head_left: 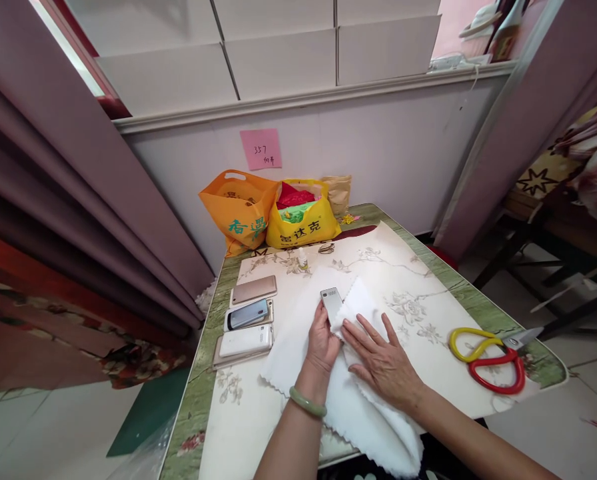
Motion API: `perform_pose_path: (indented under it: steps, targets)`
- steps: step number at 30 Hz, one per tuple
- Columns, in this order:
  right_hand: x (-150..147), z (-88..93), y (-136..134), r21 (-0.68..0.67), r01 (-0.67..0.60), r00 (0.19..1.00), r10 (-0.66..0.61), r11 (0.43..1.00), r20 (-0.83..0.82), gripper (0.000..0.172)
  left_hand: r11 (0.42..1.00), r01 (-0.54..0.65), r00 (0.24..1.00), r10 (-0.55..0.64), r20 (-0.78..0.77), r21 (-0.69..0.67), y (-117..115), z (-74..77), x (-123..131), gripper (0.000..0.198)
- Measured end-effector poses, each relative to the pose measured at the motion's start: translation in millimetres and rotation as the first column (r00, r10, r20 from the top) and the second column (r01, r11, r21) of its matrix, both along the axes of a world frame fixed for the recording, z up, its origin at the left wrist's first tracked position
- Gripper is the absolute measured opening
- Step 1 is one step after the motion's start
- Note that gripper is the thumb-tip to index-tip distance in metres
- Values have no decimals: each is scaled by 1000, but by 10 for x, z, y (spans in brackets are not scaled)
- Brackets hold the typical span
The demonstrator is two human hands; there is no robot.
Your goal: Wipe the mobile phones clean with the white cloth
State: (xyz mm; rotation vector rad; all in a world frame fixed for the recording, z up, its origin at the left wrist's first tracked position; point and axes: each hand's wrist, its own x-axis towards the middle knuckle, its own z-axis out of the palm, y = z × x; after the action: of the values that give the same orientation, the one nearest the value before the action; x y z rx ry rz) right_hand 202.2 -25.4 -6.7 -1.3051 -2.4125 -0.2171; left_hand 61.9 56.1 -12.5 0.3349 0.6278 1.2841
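A small grey mobile phone (332, 301) lies in my left hand (323, 337), its back and camera end facing up. The fingers of that hand wrap round the phone's lower part, which the cloth covers. My right hand (381, 360) is laid flat over a white cloth (361, 300), fingers stretched and apart, pressing it onto the phone. The cloth's wavy-edged folds hang down toward my lap. Left of my hands lie several other phones: a rose-gold one (254, 289), a blue-grey one (248, 313) on top of another, and a white one (246, 341).
A small dropper bottle (303, 259) stands farther back on the floral table cover (413, 307). Large red-and-yellow scissors (498, 357) lie at the right. An orange bag (238, 213) and a filled yellow bag (303, 223) stand against the wall.
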Motion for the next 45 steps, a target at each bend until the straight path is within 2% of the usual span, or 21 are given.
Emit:
perform_pose_path:
  steps: [4, 11, 15, 19, 23, 32, 37, 41, 45]
  targets:
    - [18, 17, 28, 22, -7, 1000, 7, 1000, 18, 65, 1000, -9, 1000, 9, 6, -15, -2, 3, -7, 45]
    - [-144, 46, 151, 56, -66, 997, 63, 996, 40, 61, 999, 31, 998, -30, 58, -29, -21, -48, -34, 45]
    - [1, 29, 157, 79, -69, 997, 65, 995, 51, 63, 1000, 25, 999, -26, 44, 11, -28, -31, -24, 44]
    - [167, 36, 138, 72, -46, 998, 42, 996, 55, 64, 1000, 16, 999, -15, 41, -14, -16, -10, -6, 40]
    - [107, 39, 175, 38, -21, 999, 19, 999, 51, 58, 999, 7, 998, -4, 57, -49, -9, -17, -22, 42]
    - [-174, 57, 426, -53, 106, 987, -112, 993, -112, 60, 993, -55, 997, 60, 52, -101, -16, -4, -24, 29]
    - [-219, 162, 567, -119, 224, 929, -249, 967, -275, 56, 998, 13, 999, -15, -35, -67, -40, 6, -34, 37]
    - [-215, 244, 644, -156, 202, 882, -249, 967, -401, 50, 998, 51, 994, -54, -91, -36, -65, 39, -28, 39]
    - [-122, 245, 708, -189, 156, 853, -229, 970, -469, 40, 991, 127, 986, -131, -103, -42, -79, 59, -24, 44]
